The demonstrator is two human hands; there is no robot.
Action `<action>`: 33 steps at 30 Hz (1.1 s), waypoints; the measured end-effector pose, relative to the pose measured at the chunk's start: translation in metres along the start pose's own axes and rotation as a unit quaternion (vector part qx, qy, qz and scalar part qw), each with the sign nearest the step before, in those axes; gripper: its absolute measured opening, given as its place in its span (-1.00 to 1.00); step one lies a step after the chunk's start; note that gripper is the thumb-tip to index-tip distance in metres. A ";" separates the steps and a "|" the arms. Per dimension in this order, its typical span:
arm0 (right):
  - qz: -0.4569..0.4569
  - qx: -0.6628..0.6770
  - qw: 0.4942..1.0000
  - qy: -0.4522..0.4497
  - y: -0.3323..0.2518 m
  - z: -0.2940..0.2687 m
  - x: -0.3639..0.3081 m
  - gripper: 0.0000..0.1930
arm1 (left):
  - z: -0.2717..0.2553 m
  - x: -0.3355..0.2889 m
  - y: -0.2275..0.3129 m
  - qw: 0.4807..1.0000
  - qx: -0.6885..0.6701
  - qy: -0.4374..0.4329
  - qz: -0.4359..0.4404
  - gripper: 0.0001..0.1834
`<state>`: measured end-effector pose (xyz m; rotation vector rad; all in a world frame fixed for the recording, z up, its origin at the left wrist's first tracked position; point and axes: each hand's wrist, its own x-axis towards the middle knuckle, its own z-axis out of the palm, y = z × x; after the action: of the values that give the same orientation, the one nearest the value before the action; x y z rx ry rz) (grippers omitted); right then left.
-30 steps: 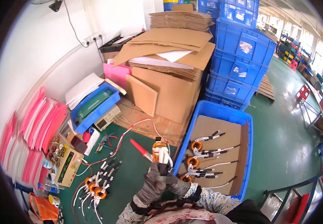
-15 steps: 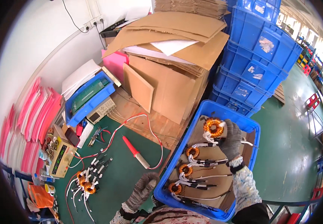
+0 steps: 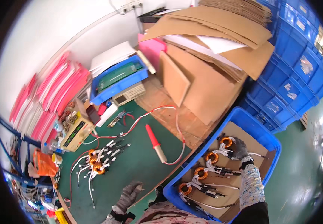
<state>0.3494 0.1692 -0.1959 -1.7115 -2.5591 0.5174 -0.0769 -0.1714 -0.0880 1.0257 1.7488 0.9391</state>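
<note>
My right hand (image 3: 240,149), in a grey glove, reaches into a blue bin (image 3: 277,151) on the right. Its fingers are closed on the white-sleeved leads of a copper-wound toroidal coil (image 3: 226,142), which lies at the far end of a row. Nearer to me in that row lie more such coils, among them one coil (image 3: 201,173), on brown cardboard with their leads pointing right. My left hand (image 3: 129,196), also gloved, hovers over the near edge of the green mat (image 3: 120,175), fingers loosely bent and apart, nothing in them. A cluster of coils (image 3: 98,168) rests on the mat's left.
A red probe (image 3: 153,138) with a beige handle and cable lies on the mat. Behind are pliers (image 3: 115,120), a yellowish meter (image 3: 75,136) and a small blue tray (image 3: 120,84) of green boards. Cardboard sheets (image 3: 202,89) and stacked blue bins (image 3: 292,82) stand at the back right.
My right hand has lowered the coil into the bin, at the far end of the row. My left hand has shifted slightly toward me. The whole view has turned left.
</note>
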 end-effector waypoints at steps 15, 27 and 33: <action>0.044 -0.081 0.960 0.264 -0.077 -0.001 -0.062 -0.38 | -0.201 0.024 -0.154 0.871 0.399 0.270 -0.091 -0.30; -0.219 0.004 0.933 0.284 -0.304 -0.015 -0.061 -0.64 | -0.177 0.028 -0.179 0.963 0.024 0.223 -0.147 -0.75; -0.384 0.048 0.921 0.044 -0.407 0.018 -0.064 -0.69 | -0.132 0.023 -0.315 0.937 0.341 -0.042 -0.069 -0.51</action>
<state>0.0071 -0.0330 -0.0876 -0.5718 -2.7732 0.4755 -0.2846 -0.2912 -0.3329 1.3196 2.0903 0.1744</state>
